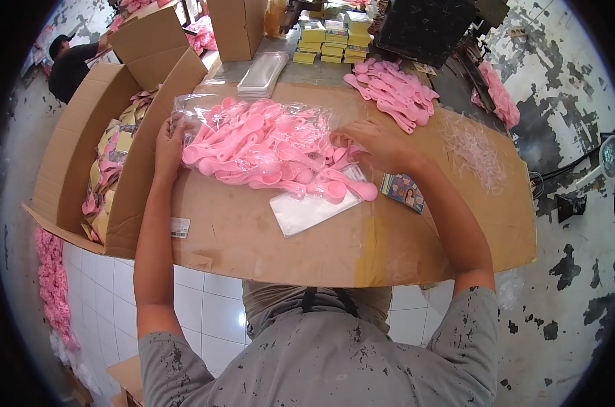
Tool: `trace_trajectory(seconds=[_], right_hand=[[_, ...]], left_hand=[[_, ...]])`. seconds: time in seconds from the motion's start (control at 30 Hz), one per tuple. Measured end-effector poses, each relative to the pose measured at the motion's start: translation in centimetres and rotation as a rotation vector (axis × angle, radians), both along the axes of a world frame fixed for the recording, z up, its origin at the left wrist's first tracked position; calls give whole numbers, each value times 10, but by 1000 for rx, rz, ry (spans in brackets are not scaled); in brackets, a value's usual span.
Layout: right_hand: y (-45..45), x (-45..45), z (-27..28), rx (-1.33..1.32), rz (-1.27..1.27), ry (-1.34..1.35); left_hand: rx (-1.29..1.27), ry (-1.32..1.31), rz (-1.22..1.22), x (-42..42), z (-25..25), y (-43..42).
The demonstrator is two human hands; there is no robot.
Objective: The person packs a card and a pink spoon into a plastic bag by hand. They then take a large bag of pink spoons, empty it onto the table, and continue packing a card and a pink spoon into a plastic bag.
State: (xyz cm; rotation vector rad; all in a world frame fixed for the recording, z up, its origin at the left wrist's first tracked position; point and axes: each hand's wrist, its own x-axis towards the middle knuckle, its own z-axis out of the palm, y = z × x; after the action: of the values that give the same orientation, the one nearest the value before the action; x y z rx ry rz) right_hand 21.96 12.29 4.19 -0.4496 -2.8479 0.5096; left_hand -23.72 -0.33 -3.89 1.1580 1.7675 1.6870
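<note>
A large clear plastic bag (pixel 199 108) full of pink measuring spoons (pixel 266 136) lies on the cardboard-covered table. My left hand (pixel 169 141) grips the bag's left end, its fingers closed on the plastic. At the bag's right end, my right hand (pixel 375 144) has its fingers bent down at the opening; whether they hold a spoon is hard to see. A few spoons (pixel 351 184) stick out of this end, over a white packet (pixel 307 211). Just right of them lies a small stack of printed cards (pixel 404 191), below my right wrist.
An open carton (pixel 127 176) with packed pink items stands at left. Clear sleeves (pixel 262 73), yellow card stacks (pixel 331 37) and loose pink spoons (pixel 399 91) lie at the back. Plastic strips (pixel 477 149) lie at right. Another person (pixel 70 64) is at far left.
</note>
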Motion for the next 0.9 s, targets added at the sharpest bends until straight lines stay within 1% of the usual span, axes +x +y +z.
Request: trace_trajectory(seconds=[0.13,0.23,0.33,0.4,0.43,0.47,0.53,0.63,0.7,0.8,0.9], right_hand=[[7,5,-8,21,52,24],[16,17,1,19,-7,16],[34,37,27,-25,-171,-1],[75,58,22,255,-232,123],[80,59,25,397,-263,187],[79,61,20,485,-298,233],[46,45,27,662,-357,324],[-19,38,27,-8,-290,6],[-59,28,25,91,-178,-78],[-76,31,-3,52,-236,-143],[-75,32,-9,-36,-291,-121]], left_hand=[[6,0,13,2,1,-1],[4,20,22,-1,-1,0],[-4,20,21,-2,-3,1],[-13,17,10,-1,0,0],[-8,14,3,-2,-2,1],[-2,12,-3,-3,-4,1],[3,4,-4,-4,-3,1],[-2,-1,-3,0,0,0],[8,13,0,-2,-2,1],[-5,2,-14,0,1,-1],[-4,-8,-13,1,1,-1]])
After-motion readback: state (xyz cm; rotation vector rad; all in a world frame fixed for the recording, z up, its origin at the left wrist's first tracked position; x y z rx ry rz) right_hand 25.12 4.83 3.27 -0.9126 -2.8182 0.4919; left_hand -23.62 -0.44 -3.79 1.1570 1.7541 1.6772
